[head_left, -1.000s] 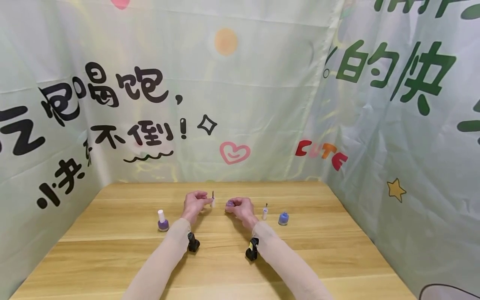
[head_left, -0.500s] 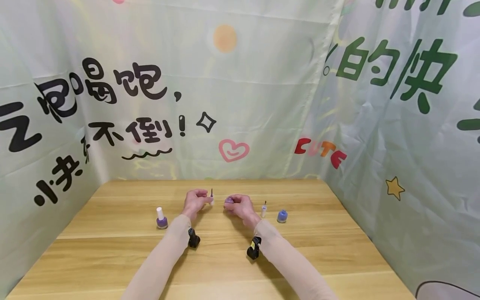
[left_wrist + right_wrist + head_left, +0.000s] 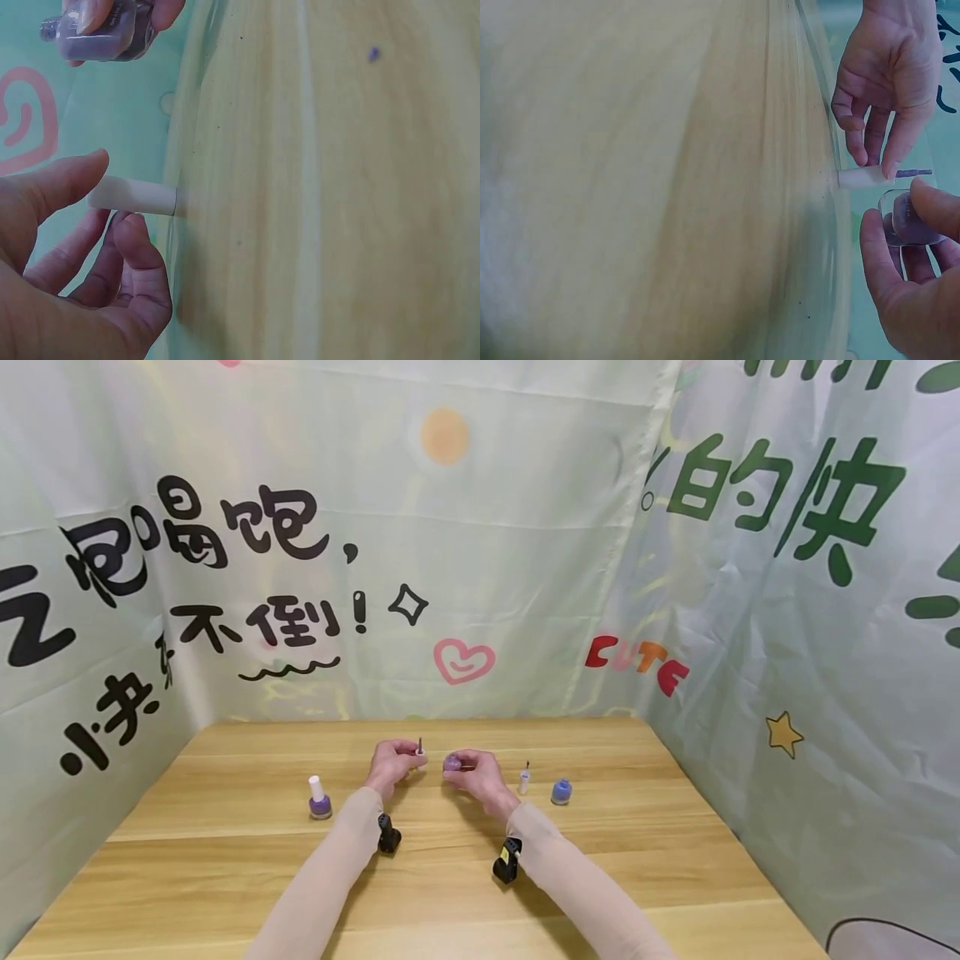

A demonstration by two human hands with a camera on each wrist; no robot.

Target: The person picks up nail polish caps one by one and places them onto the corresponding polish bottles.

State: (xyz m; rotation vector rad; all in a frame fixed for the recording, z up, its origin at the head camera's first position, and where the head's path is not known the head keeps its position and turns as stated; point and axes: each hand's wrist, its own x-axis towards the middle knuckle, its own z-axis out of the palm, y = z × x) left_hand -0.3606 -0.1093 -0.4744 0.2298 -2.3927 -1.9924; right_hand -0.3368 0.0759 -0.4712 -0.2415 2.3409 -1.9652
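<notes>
My left hand (image 3: 388,765) pinches a white nail polish cap (image 3: 142,196) between thumb and fingers. Its thin dark brush (image 3: 915,173) points upward, and the cap's flat end is down at the tabletop. Just to the right, my right hand (image 3: 480,777) grips a small clear bottle of purple nail polish (image 3: 911,225) by its sides. That bottle has no cap on, and its neck (image 3: 49,30) faces up in the left wrist view. A narrow gap separates the bottle from the cap.
A capped dark purple nail polish (image 3: 319,806) stands left of the hands. On the right are another white cap (image 3: 524,779), brush upward, and an uncapped blue nail polish bottle (image 3: 561,791). Printed cloth (image 3: 510,568) walls in the wooden table (image 3: 442,893) at the back and sides.
The bottle in my right hand has shifted slightly left toward the cap, and more of it shows past the fingers. My left hand still holds the cap in nearly the same place.
</notes>
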